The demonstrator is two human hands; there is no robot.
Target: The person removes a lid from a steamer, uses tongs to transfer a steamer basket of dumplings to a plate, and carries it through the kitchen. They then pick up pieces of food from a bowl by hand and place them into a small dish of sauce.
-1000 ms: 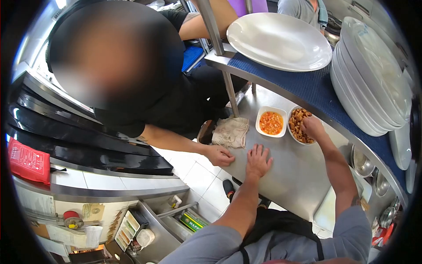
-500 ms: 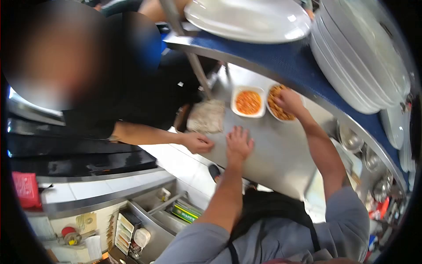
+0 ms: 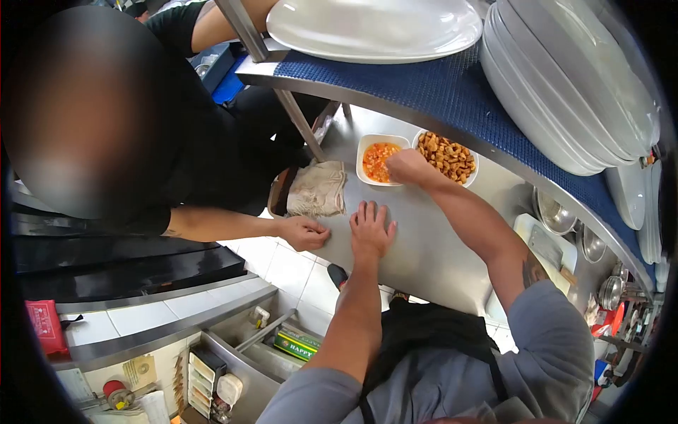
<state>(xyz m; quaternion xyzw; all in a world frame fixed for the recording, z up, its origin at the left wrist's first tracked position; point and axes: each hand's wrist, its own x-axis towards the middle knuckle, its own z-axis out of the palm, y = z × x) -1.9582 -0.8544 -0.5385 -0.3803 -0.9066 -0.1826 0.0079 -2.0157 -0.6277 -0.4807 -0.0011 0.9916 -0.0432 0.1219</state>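
Note:
My left hand (image 3: 372, 230) lies flat on the steel table (image 3: 431, 233), fingers spread, holding nothing. My right hand (image 3: 409, 167) is closed at the right edge of a square white bowl (image 3: 361, 174) of chopped orange-red sauce or relish (image 3: 380, 157). Its fingertips reach over the sauce; whatever they pinch is hidden. Just right of it stands a second white bowl (image 3: 475, 177) heaped with brown crunchy-looking pieces (image 3: 446, 155). A folded beige cloth (image 3: 317, 188) rests on the table, up and left of my left hand.
A co-worker's hand (image 3: 304, 233) is by the table's left edge. Overhead, a blue-matted shelf (image 3: 395, 79) carries a large oval plate (image 3: 374, 28) and stacked white plates (image 3: 558, 92). Metal bowls (image 3: 554, 212) and a cutting board (image 3: 565, 247) lie at right.
My right hand has moved left, from the bowl of brown pieces to the bowl of orange-red sauce. My left hand stays flat on the table. The view has shifted slightly.

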